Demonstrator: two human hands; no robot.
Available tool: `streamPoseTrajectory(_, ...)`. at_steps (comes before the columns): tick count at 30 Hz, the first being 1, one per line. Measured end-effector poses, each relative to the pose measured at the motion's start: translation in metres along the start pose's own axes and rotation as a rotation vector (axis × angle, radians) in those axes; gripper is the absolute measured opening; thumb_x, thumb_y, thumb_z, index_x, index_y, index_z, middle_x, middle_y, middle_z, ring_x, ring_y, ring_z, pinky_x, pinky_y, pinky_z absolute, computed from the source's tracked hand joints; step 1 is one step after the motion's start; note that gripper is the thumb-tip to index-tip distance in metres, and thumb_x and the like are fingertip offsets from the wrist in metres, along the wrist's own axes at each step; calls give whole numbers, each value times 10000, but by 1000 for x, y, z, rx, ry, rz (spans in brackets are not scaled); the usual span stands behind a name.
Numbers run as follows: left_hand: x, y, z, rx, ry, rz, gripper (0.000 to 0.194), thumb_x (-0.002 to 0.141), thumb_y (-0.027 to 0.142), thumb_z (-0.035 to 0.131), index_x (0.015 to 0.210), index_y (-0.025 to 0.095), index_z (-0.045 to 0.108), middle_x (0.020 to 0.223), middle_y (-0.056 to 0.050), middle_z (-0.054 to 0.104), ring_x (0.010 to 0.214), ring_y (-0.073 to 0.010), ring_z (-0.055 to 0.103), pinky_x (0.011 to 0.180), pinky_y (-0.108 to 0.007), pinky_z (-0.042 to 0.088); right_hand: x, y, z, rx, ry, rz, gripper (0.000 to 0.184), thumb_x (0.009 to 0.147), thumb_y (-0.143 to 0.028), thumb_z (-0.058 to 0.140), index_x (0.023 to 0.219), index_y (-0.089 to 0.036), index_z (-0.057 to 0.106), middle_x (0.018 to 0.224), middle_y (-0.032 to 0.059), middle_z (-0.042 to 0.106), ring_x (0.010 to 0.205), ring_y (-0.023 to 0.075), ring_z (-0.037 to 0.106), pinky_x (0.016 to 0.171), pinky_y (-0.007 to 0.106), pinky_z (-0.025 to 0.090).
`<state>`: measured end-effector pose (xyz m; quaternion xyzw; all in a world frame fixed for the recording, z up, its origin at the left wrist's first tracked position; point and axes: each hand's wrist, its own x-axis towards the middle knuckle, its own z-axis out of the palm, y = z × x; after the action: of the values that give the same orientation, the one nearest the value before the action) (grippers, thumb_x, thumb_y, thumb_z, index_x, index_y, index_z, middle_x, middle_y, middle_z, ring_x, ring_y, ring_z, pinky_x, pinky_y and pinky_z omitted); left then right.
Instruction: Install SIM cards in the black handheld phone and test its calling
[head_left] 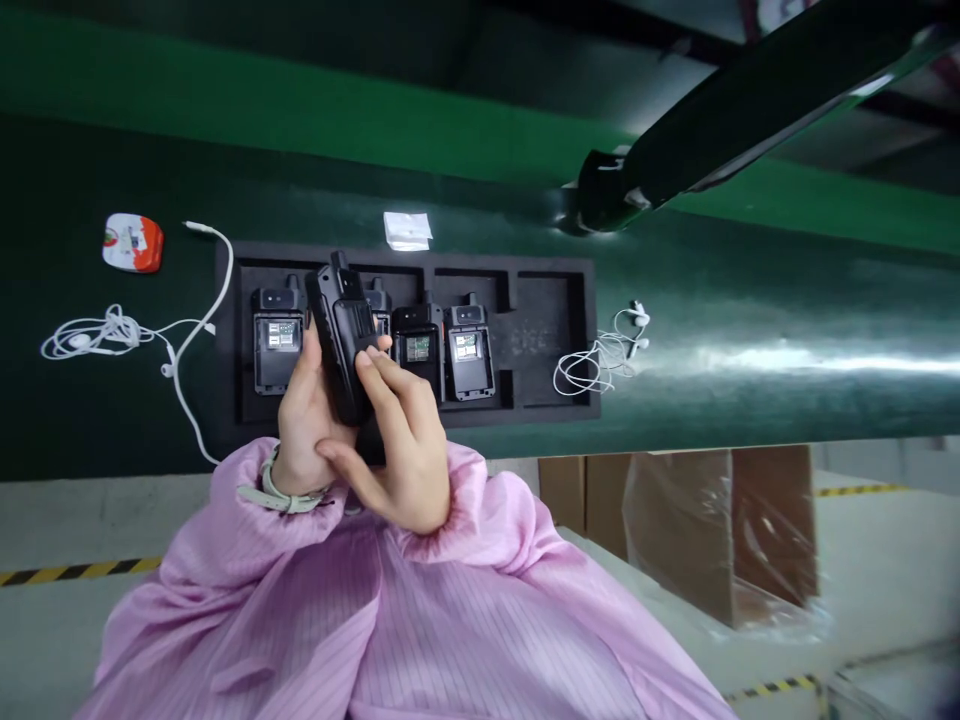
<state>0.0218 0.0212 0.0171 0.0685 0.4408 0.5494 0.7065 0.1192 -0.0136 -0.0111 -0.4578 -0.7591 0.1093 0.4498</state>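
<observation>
Left hand [301, 425]: closed around the radio [346, 350], thumb along one side, a fingertip showing at the other
Right hand [412, 450]: fingertips resting on the radio's back, thumb spread away from them
Radio: held tilted above the tray [544, 340], antenna end away from the body
Tray: black, on the green worktop [750, 360], other radios [470, 350] lying in it, battery bays bare where visible
Earphones [596, 362]: white, coiled across the tray's right edge
Paper [408, 231]: just beyond the tray
</observation>
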Motion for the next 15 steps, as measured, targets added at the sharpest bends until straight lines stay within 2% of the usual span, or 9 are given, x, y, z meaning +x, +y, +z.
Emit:
streamPoseTrajectory(4, 0, 4, -5, 39, -97, 66, 351, 990, 408, 555, 1275, 241, 672, 1266, -62, 762, 1341, -267, 637, 1175, -434, 483, 2, -2, -1, -67, 64, -33, 603, 921, -141, 675, 1490, -82, 486, 1262, 178, 680, 1308, 249, 619, 1117, 371, 564)
streamPoseTrajectory(6, 1, 5, -10, 54, -155, 107, 318, 949, 361, 630, 1255, 284, 675, 1280, -33, 757, 1335, -253, 640, 1160, -429, 500, 3, -2, -3, -53, 123, -38, 659, 867, -76, 699, 1494, -98, 499, 1210, 157, 699, 1263, 245, 656, 1099, 362, 586)
streamPoseTrajectory(8, 3, 5, -16, 73, -213, 160, 322, 868, 364, 739, 1184, 311, 703, 1247, -17, 762, 1288, -261, 664, 1109, -424, 544, 3, -2, -6, 9, 142, -23, 685, 852, -51, 680, 1508, -138, 499, 1199, 138, 708, 1229, 231, 683, 1069, 349, 611)
streamPoseTrajectory(10, 7, 5, -22, 105, -271, 162, 409, 784, 418, 825, 1165, 303, 729, 1206, -35, 759, 1225, -275, 683, 1053, -413, 579, 5, -3, -10, 77, 139, -12, 692, 843, -41, 656, 1507, -167, 507, 1192, 129, 713, 1206, 222, 698, 1047, 338, 625)
streamPoseTrajectory(13, 13, 5, -28, 121, -340, 115, 545, 729, 479, 867, 1219, 272, 744, 1117, -58, 734, 1097, -257, 703, 1016, -393, 593, 8, -4, -15, 123, 131, -31, 674, 815, -35, 654, 1469, -160, 546, 1143, 132, 719, 1162, 228, 709, 1028, 344, 632)
streamPoseTrajectory(15, 17, 5, -31, 121, -378, 88, 515, 730, 470, 871, 1191, 274, 750, 1035, -53, 713, 1002, -241, 708, 1023, -415, 590, 10, -5, -18, 135, 116, -42, 647, 809, -52, 665, 1441, -149, 564, 1117, 133, 721, 1113, 226, 716, 1003, 340, 638)
